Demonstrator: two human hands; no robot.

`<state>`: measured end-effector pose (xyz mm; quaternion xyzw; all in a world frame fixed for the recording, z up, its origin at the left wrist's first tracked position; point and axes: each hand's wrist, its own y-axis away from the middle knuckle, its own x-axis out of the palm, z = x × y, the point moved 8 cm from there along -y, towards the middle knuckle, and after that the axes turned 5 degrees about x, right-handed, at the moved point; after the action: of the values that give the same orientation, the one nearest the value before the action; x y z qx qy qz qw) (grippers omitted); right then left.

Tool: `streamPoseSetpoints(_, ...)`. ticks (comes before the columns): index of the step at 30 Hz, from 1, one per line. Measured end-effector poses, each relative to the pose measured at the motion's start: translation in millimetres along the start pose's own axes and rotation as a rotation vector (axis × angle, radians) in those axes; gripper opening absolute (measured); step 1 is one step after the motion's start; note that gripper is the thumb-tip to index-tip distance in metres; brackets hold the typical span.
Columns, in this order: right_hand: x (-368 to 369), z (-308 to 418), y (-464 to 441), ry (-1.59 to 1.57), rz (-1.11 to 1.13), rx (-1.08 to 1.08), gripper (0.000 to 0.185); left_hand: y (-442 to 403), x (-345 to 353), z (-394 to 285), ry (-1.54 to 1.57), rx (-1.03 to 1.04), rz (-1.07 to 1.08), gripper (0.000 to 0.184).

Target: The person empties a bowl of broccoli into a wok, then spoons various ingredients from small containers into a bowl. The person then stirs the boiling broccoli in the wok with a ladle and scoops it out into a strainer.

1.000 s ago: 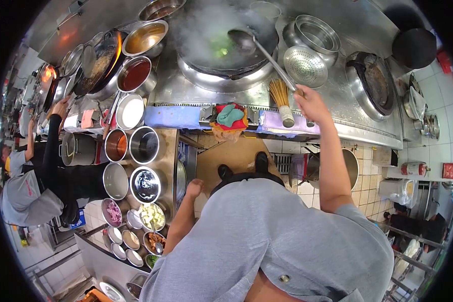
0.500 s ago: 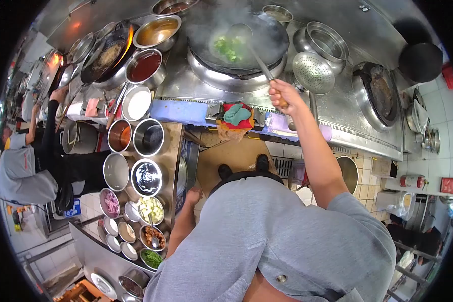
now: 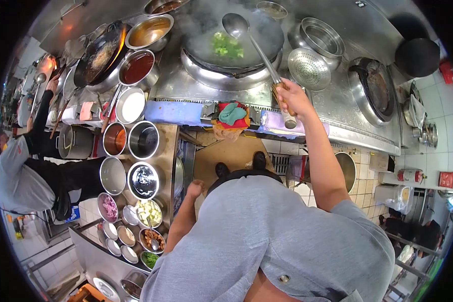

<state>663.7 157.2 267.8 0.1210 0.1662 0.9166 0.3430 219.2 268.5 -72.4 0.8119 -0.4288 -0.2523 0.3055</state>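
Ladle (image 3: 235,25): lifted since the earlier frame, bowl now above the far side of the wok (image 3: 201,56).
Right hand (image 3: 293,99): wrapped around the ladle's handle.
Left hand (image 3: 196,188): loosely curled near the counter (image 3: 169,151); cannot tell whether it holds anything.
Greens (image 3: 226,46): in the steaming wok.

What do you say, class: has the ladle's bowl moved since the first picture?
Yes: against the wok, the ladle's bowl has shifted up the view, toward the far rim.
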Motion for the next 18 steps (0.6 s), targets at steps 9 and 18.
streamPoseSetpoints(9,-26.3,24.2,-49.0,0.403,-0.321,-0.114,0.052,-17.7,-25.1,-37.9,0.071,0.081,-0.058,0.018)
streamPoseSetpoints(18,-17.9,4.4,-41.4,0.194,-0.046,0.029,0.049,-42.8,-26.9,52.8,0.006,0.079,-0.072,0.016)
